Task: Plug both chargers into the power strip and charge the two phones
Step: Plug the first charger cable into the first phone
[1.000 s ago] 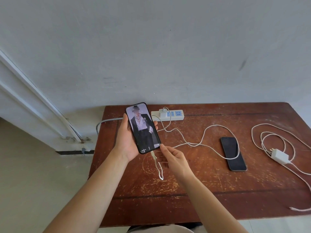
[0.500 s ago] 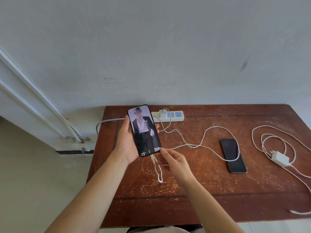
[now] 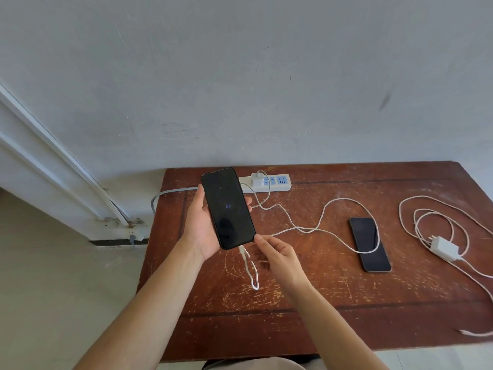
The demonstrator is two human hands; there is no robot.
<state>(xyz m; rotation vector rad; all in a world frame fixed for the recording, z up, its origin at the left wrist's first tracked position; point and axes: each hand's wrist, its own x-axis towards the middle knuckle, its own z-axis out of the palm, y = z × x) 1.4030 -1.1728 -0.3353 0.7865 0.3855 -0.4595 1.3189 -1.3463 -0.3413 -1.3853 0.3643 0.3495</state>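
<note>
My left hand (image 3: 202, 228) holds a black phone (image 3: 228, 208) above the table, its screen dark with a small round icon. A white cable (image 3: 301, 228) is plugged into the phone's bottom end and loops under it. My right hand (image 3: 277, 256) is just below the phone's lower right corner, fingers apart, one fingertip touching that corner. That cable runs to a white charger (image 3: 257, 178) plugged into the white power strip (image 3: 278, 182) at the table's back. A second black phone (image 3: 369, 244) lies face up to the right. A second white charger (image 3: 444, 248) lies unplugged with its coiled cable (image 3: 410, 222).
The brown scratched wooden table (image 3: 320, 297) stands against a grey wall. The power strip's grey cord (image 3: 165, 194) drops off the table's left edge. The loose end of the second cable (image 3: 472, 333) lies near the front right edge. Pale floor lies to the left.
The phone's screen has gone from a lit picture to dark with a small icon. My right hand has eased off the cable plug and now touches the phone's corner.
</note>
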